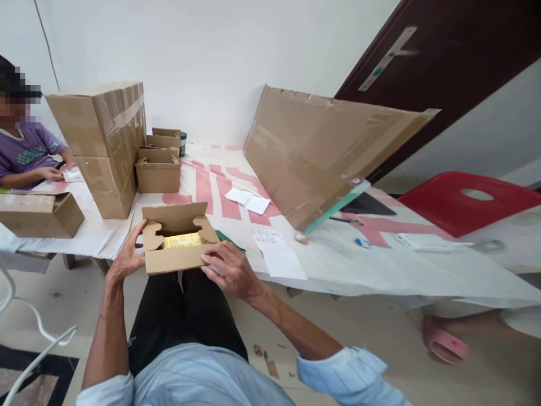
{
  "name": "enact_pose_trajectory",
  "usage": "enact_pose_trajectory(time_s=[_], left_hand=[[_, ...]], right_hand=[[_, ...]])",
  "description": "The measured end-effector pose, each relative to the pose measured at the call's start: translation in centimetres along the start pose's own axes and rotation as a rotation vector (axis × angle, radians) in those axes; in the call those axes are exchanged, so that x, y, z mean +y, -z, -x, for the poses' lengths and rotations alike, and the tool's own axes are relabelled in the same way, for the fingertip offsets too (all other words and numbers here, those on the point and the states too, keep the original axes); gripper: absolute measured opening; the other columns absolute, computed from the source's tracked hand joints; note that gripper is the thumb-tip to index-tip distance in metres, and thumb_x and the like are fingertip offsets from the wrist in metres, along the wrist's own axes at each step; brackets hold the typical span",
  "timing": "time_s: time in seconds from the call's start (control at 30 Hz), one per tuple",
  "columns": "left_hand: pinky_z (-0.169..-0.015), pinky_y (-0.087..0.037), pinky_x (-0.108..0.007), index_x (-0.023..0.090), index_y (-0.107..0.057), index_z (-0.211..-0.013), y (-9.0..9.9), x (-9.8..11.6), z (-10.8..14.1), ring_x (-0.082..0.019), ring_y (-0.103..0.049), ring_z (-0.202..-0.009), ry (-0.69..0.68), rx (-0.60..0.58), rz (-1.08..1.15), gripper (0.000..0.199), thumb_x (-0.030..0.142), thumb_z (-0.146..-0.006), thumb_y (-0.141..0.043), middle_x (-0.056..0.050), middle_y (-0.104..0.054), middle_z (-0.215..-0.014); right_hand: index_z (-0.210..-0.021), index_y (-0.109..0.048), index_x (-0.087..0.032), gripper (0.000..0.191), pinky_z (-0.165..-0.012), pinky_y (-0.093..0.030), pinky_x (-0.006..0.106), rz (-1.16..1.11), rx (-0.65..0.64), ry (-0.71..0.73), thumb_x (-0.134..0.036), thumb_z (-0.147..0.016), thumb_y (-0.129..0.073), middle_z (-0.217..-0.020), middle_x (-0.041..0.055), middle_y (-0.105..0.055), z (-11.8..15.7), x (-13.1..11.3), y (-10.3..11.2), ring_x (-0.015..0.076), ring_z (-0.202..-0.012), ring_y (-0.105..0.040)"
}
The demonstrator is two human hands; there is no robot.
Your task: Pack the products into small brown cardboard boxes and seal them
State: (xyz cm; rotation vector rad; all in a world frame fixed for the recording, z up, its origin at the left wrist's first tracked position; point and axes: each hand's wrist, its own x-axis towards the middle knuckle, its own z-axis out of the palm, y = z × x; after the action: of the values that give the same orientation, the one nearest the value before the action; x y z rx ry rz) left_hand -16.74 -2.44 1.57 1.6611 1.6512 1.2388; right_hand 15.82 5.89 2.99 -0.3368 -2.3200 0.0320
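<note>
Over my lap, at the table's near edge, I hold an open cardboard box (pixel 175 260) with its flaps raised. A shiny yellow item (pixel 183 241) lies inside it; its kind I cannot make out. My left hand (pixel 127 254) grips the box's left side, fingers partly hidden behind it. At the front right corner, my right hand (pixel 231 268) pinches the cardboard between thumb and fingers. Just behind that hand, part of a dark green object (pixel 230 241) shows. A white paper sheet (pixel 284 262) and a clear blister sheet (pixel 266 235) lie to the right.
Stacked taped cartons (pixel 112 152) stand at the left, with open small boxes (pixel 158 175) beside them. A large cardboard panel (pixel 325 152) leans over the table (pixel 406 270). A red chair (pixel 469 203) is at right. Another person (pixel 29 146) sits at far left, near a long carton (pixel 40 217).
</note>
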Motion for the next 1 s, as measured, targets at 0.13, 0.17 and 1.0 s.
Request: enact_pose_trajectory(time_s=[0.13, 0.17, 1.0], left_hand=[[-0.108, -0.058, -0.048, 0.027, -0.034, -0.169, -0.3, -0.1, 0.0, -0.040, -0.049, -0.151, -0.011, 0.014, -0.012, 0.114, 0.043, -0.072, -0.090, -0.017, -0.041, -0.169], [-0.107, -0.058, -0.048, 0.026, -0.034, -0.170, -0.3, 0.0, 0.0, -0.040, -0.049, -0.150, -0.009, 0.022, -0.017, 0.114, 0.043, -0.072, -0.090, -0.018, -0.042, -0.168], [-0.109, -0.058, -0.053, 0.029, -0.033, -0.170, -0.6, -1.0, 0.2, -0.042, -0.047, -0.153, -0.035, 0.031, 0.067, 0.117, 0.051, -0.072, -0.093, -0.018, -0.041, -0.170]], right_hand=[[-0.104, -0.076, -0.023, 0.015, -0.088, -0.056, 0.043, 0.053, 0.047, -0.023, -0.018, -0.100, -0.062, -0.105, 0.0123, -0.074, 1.0, -0.1, -1.7, 0.0267, -0.099, -0.065], [-0.104, -0.076, -0.023, 0.016, -0.088, -0.056, 0.044, 0.064, 0.048, -0.034, -0.018, -0.100, -0.061, -0.105, 0.0120, -0.073, 1.1, 0.0, -2.0, 0.0268, -0.099, -0.065], [-0.100, -0.080, -0.019, 0.009, -0.093, -0.050, 0.039, 0.024, -0.634, -0.020, -0.020, -0.095, -0.072, -0.104, 0.0107, -0.077, -10.4, 4.7, -0.3, 0.0269, -0.107, -0.065]])
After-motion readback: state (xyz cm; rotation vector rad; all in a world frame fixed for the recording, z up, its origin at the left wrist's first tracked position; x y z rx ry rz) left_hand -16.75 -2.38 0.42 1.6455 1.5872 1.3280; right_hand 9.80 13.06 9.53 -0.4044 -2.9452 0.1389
